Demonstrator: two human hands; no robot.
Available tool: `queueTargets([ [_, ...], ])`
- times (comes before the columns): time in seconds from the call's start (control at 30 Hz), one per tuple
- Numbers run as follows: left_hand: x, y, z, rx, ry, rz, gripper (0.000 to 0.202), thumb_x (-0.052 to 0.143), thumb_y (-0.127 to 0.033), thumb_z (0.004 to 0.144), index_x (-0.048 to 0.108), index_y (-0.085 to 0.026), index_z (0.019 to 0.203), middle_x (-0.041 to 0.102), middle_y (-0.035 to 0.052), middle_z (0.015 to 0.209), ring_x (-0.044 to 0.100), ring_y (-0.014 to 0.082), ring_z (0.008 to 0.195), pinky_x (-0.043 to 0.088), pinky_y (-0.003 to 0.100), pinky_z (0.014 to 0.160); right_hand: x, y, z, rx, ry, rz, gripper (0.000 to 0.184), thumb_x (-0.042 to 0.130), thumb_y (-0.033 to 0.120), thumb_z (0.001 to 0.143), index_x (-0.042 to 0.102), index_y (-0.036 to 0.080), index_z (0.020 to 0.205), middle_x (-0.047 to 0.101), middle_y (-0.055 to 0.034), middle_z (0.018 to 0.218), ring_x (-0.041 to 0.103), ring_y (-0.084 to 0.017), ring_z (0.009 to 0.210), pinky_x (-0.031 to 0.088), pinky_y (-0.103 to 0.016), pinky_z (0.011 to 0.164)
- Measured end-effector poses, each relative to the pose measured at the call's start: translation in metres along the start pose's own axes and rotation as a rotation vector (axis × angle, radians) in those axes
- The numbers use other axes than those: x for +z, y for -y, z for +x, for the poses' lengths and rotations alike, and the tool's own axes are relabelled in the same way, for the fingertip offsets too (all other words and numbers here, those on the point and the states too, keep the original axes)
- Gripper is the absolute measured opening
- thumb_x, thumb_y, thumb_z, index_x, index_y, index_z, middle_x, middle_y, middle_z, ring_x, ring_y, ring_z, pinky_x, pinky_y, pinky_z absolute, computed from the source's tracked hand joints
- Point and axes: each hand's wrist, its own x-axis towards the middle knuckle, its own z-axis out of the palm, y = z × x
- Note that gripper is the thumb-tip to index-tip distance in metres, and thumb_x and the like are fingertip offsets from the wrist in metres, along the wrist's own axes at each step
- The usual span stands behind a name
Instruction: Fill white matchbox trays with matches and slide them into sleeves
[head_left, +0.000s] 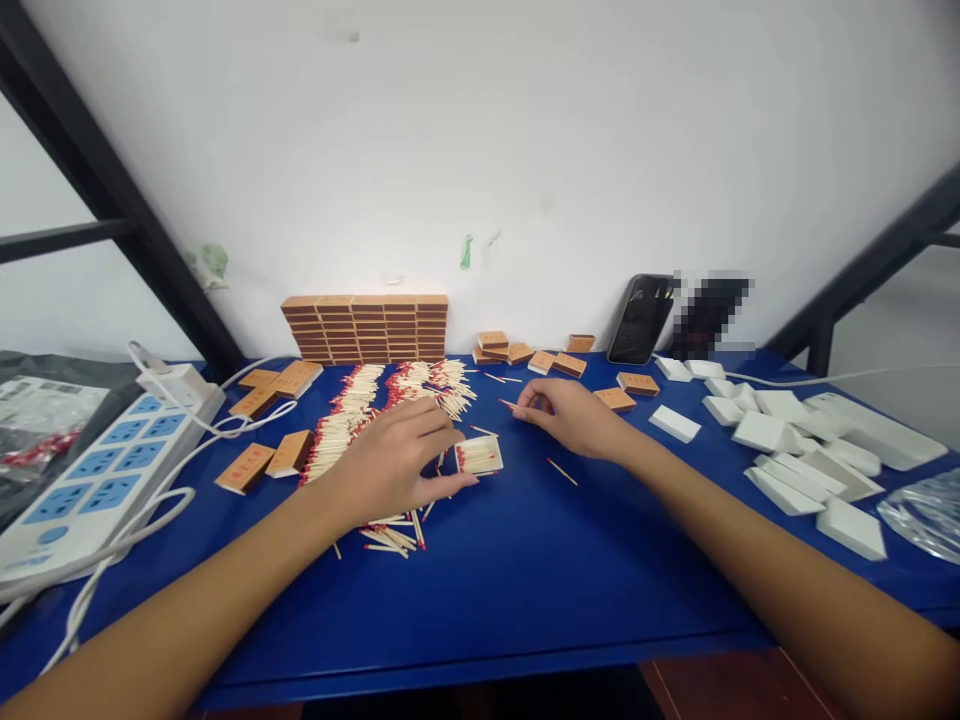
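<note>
My left hand [409, 455] grips a small white matchbox tray [491, 465] between thumb and fingers at its left end. Matches with red heads lie inside the tray. Under and around this hand spreads a large heap of loose matches [330, 440]; the hand hides part of it. My right hand [559, 412], to the upper right of the tray, pinches a match [508, 404] whose red head points left. A single match [562, 472] lies on the blue table [525, 580] below my right hand. Another loose match [484, 431] rests just above the tray.
Stacked matchboxes [367, 330] form a block against the wall. Several loose matchboxes [246, 466] lie left and behind. White trays [761, 432] are piled right, near a phone [641, 318] leaning on the wall. A power strip [105, 465] with cables stands left.
</note>
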Motion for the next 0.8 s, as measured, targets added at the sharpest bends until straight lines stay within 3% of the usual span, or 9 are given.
queueTargets([
  [0.3,0.000,0.004,0.000,-0.002,-0.002,-0.013,0.030,0.075,-0.043,0.101,0.073,-0.014,0.109,0.074,0.0098,0.096,0.066,0.0228,0.090,0.056,0.038,0.083,-0.005,-0.009,-0.005,-0.164,0.037,0.029,0.015,0.072,0.035,0.095,0.076,0.022,0.088,0.072,-0.0039,0.084,0.060,-0.020,0.074,0.041,-0.033,0.067],
  [0.8,-0.004,0.005,0.002,0.051,-0.084,0.008,0.032,0.079,-0.040,0.098,0.071,-0.013,0.113,0.074,0.0095,0.096,0.066,0.0218,0.087,0.057,0.038,0.083,-0.013,-0.014,-0.011,-0.198,0.041,-0.178,0.015,0.068,0.035,0.096,0.072,0.024,0.087,0.075,-0.0050,0.089,0.065,-0.022,0.079,0.044,-0.035,0.067],
])
